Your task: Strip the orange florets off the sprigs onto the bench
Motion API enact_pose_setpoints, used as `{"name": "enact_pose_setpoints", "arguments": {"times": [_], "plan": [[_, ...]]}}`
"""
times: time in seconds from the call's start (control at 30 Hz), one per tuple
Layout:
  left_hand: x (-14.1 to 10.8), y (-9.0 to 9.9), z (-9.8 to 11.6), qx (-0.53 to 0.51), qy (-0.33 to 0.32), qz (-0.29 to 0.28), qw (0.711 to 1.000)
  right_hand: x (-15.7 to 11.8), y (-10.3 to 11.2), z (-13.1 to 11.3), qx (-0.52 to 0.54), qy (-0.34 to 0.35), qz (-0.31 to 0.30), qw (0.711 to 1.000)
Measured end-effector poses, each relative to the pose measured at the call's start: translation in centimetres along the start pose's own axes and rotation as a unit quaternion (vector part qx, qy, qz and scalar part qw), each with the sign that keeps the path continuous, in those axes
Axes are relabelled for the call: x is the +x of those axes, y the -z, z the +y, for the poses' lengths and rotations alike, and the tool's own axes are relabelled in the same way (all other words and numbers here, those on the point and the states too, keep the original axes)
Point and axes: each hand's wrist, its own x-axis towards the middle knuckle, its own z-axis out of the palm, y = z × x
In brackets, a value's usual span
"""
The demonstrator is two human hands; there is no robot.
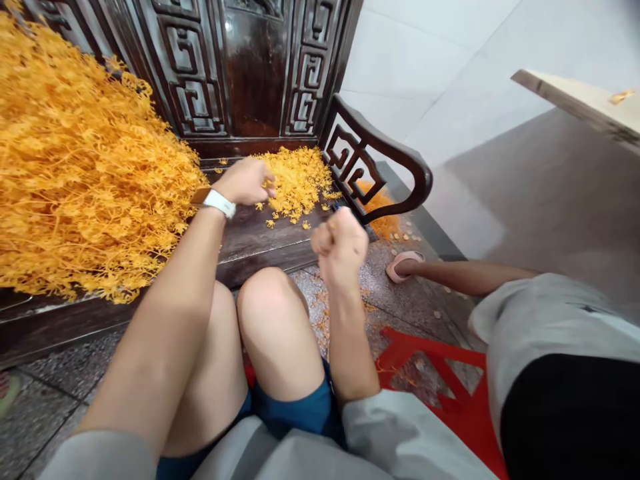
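Observation:
A small heap of orange-yellow plastic flower pieces [300,177] lies on the dark wooden bench [250,240], against its right arm. At the left edge of that heap is my left hand [250,181], palm down, fingers curled in; what they hold, if anything, is hidden. A white band [220,203] circles this wrist. My right hand [343,240] is closed in a fist in front of the bench's right end, slightly blurred. Its contents do not show. Left of both hands rises a large mound of orange plastic flower stems [90,167].
The bench has a carved back [255,73] and a curved armrest [400,160]. Orange scraps [377,210] litter the floor beyond it. Another person's leg [455,275] reaches in from the right, near a red stool [465,413]. A board's edge [575,107] juts in at upper right.

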Motion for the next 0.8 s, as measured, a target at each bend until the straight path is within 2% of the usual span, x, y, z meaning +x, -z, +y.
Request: {"name": "enact_pose_setpoints", "arguments": {"times": [0.07,0.13,0.2,0.23,0.27,0.3,0.33,0.37,0.4,0.47,0.53,0.6,0.7,0.8], "plan": [[-0.6,1.1,-2.1,0.007,0.065,0.056,0.996,-1.6,1.1,-3.8,0.077,0.006,-0.065,0.995],[-1.2,2.0,-3.4,-0.036,0.08,0.079,0.993,-2.4,2.8,-6.7,0.121,0.025,-0.198,0.972],[-1.4,2.3,-3.4,-0.088,0.061,0.103,0.989,-1.8,4.5,-7.5,0.137,0.068,-0.38,0.912],[-1.4,2.2,-3.0,-0.111,0.047,0.116,0.986,-1.1,5.1,-7.0,0.135,0.079,-0.43,0.889],[-1.3,2.0,-2.4,-0.133,0.036,0.127,0.982,0.0,5.5,-5.9,0.121,0.071,-0.447,0.883],[-1.1,1.8,-1.7,-0.152,0.028,0.135,0.979,1.1,5.6,-4.3,0.105,0.037,-0.394,0.912],[-0.9,1.5,-1.0,-0.171,0.024,0.138,0.975,2.4,5.5,-2.4,0.089,-0.01,-0.276,0.957],[-0.8,1.2,-0.4,-0.19,0.022,0.141,0.971,3.5,5.1,-0.3,0.059,-0.078,-0.175,0.98],[-0.6,1.0,0.2,-0.208,0.022,0.142,0.967,4.5,4.7,1.8,0.039,-0.143,-0.118,0.982],[-0.6,0.9,0.9,-0.245,0.023,0.136,0.96,5.7,3.5,5.4,0.022,-0.253,-0.038,0.966],[-0.7,1.1,1.3,-0.276,0.021,0.117,0.954,5.7,2.5,7.7,0.029,-0.296,-0.012,0.955],[-0.9,1.2,1.7,-0.289,0.012,0.088,0.953,4.9,1.5,8.6,0.05,-0.287,-0.035,0.956],[-1.0,1.2,1.9,-0.262,0.012,0.052,0.964,3.9,0.1,8.1,0.076,-0.227,-0.073,0.968],[-0.7,0.7,1.7,-0.219,0.021,0.064,0.974,3.1,-1.7,6.6,0.077,-0.188,-0.073,0.976]]}}
